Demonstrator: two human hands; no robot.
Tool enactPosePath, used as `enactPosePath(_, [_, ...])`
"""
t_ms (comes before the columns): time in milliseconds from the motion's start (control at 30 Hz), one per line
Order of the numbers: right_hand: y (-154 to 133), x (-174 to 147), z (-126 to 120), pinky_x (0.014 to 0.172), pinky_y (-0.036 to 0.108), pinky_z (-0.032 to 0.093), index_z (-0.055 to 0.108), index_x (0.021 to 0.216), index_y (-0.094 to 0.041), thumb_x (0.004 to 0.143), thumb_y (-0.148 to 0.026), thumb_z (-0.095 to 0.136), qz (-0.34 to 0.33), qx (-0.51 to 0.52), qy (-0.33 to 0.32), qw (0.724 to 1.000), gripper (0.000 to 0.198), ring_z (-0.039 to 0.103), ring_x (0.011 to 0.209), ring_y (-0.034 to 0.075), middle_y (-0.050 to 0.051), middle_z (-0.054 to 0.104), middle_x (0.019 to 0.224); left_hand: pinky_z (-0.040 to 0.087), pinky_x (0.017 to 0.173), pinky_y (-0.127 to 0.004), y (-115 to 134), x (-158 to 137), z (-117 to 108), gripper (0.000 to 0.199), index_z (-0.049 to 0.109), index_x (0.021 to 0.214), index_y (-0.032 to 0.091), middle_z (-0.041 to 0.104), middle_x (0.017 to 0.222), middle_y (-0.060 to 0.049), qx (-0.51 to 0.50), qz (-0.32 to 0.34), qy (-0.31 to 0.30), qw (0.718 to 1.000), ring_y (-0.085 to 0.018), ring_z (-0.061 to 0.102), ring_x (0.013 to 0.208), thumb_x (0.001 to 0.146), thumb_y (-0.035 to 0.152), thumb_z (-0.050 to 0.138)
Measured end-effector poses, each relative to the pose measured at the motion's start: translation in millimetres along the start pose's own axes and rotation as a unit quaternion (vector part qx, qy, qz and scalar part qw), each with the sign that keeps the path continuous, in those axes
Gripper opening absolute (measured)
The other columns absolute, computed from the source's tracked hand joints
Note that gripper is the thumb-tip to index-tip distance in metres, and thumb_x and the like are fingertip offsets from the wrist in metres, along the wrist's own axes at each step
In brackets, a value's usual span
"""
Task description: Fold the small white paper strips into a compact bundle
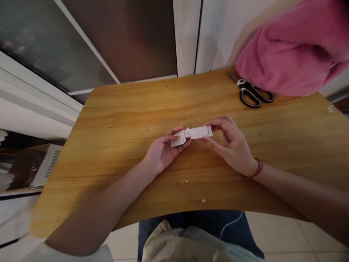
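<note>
Over the middle of the wooden table (131, 120), my left hand (165, 151) pinches several small white paper slips (178, 139), fanned over one another with the thumb on top. Dark marks show near where they overlap a longer white paper strip (199, 132). My right hand (231, 143), with a red cord at its wrist, holds the far right end of that strip between thumb and fingers. Strip and slips meet between the two hands; whether they are joined, I cannot tell.
Black-handled scissors (251, 92) lie at the back right beside a pink plush cloth (289, 54). Tiny white scraps (186, 181) are scattered near the front edge. A white cable (229, 223) hangs over my lap. At the left stands a box (46, 165), and glass panels rise behind the table.
</note>
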State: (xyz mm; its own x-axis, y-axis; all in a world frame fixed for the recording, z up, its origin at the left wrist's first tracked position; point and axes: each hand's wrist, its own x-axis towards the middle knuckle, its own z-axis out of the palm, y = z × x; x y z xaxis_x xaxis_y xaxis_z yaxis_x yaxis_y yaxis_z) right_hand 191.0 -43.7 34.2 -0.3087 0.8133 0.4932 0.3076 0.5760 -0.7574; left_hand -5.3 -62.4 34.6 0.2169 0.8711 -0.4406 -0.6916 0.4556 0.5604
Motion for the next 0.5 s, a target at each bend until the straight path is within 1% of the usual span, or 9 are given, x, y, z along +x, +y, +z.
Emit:
enactPosePath(67, [-1.0,-0.1,0.0,0.082,0.038,0.048,0.061,0.105,-0.025,0.085,-0.029,0.067,-0.002,0.003,-0.002,1.0,0.022,0.054,0.093,0.021,0.005,0.058,0.099,0.054,0.094,-0.033,-1.9,-1.0,1.8,0.023,0.068,0.092,0.012,0.071,0.103,-0.009,0.008,-0.012,-0.017,1.0,-0.019,0.068,0.095,0.081,0.002,0.05])
enactPosePath(133, [-1.6,-0.5,0.9,0.083,0.039,0.048,0.061,0.105,-0.024,0.085,-0.029,0.067,-0.001,-0.001,-0.018,1.0,0.022,0.054,0.093,0.021,0.005,0.058,0.099,0.054,0.094,-0.037,-4.0,-2.5,4.2,0.018,0.067,0.093,0.011,0.071,0.104,-0.011,0.005,-0.028,-0.025,0.999,-0.02,0.068,0.095,0.087,0.012,0.05])
enactPosePath(167, [-1.8,-0.8,1.7,0.086,0.04,0.047,0.061,0.105,-0.024,0.085,-0.03,0.068,0.001,-0.008,-0.032,0.999,0.023,0.054,0.095,0.021,0.006,0.058,0.099,0.055,0.092,-0.037,-4.8,-3.3,5.4,0.02,0.067,0.093,0.011,0.071,0.104,-0.012,0.003,-0.036,-0.026,0.999,-0.02,0.068,0.093,0.09,0.018,0.048])
enactPosePath(233, [-2.1,-1.3,3.7,0.093,0.043,0.044,0.062,0.106,-0.023,0.084,-0.031,0.068,0.005,-0.026,-0.07,0.997,0.024,0.053,0.103,0.023,0.006,0.059,0.103,0.056,0.085,-0.034,-5.5,-4.8,7.2,0.027,0.066,0.095,0.01,0.071,0.101,-0.013,0.01,-0.049,-0.03,0.998,-0.02,0.069,0.088,0.094,0.026,0.044])
enactPosePath(267, [-2.2,-1.5,4.8,0.097,0.045,0.042,0.062,0.108,-0.023,0.084,-0.032,0.068,0.007,-0.034,-0.093,0.995,0.026,0.052,0.107,0.024,0.007,0.059,0.105,0.057,0.08,-0.031,-5.3,-5.3,7.6,0.028,0.066,0.097,0.01,0.071,0.099,-0.013,0.018,-0.054,-0.034,0.998,-0.019,0.069,0.087,0.095,0.027,0.044])
enactPosePath(300, [-2.4,-1.5,5.9,0.099,0.046,0.04,0.062,0.111,-0.024,0.084,-0.033,0.069,0.008,-0.038,-0.114,0.993,0.03,0.051,0.11,0.025,0.007,0.059,0.108,0.057,0.077,-0.027,-4.8,-5.8,7.8,0.026,0.065,0.099,0.01,0.072,0.097,-0.013,0.027,-0.056,-0.039,0.997,-0.019,0.07,0.087,0.095,0.026,0.045])
enactPosePath(367, [-2.7,-1.3,7.4,0.102,0.046,0.038,0.059,0.119,-0.024,0.083,-0.035,0.07,0.014,-0.039,-0.143,0.989,0.038,0.05,0.113,0.025,0.008,0.058,0.113,0.055,0.075,-0.024,-3.3,-6.7,7.6,0.019,0.064,0.101,0.011,0.072,0.096,-0.012,0.042,-0.051,-0.047,0.997,-0.018,0.07,0.089,0.091,0.017,0.049])
enactPosePath(433, [-3.1,-1.0,8.1,0.103,0.046,0.038,0.058,0.123,-0.024,0.082,-0.035,0.071,0.019,-0.039,-0.152,0.987,0.044,0.05,0.113,0.025,0.008,0.058,0.115,0.055,0.077,-0.023,-2.0,-7.5,7.1,0.019,0.062,0.102,0.011,0.073,0.096,-0.012,0.051,-0.044,-0.052,0.996,-0.018,0.07,0.092,0.087,0.009,0.051])
enactPosePath(500, [-3.3,-1.0,8.1,0.102,0.045,0.04,0.058,0.122,-0.024,0.082,-0.035,0.071,0.025,-0.039,-0.15,0.988,0.043,0.049,0.113,0.025,0.008,0.057,0.114,0.054,0.08,-0.023,-1.5,-8.2,6.6,0.023,0.061,0.105,0.011,0.073,0.097,-0.012,0.064,-0.045,-0.057,0.995,-0.019,0.07,0.095,0.084,0.005,0.053])
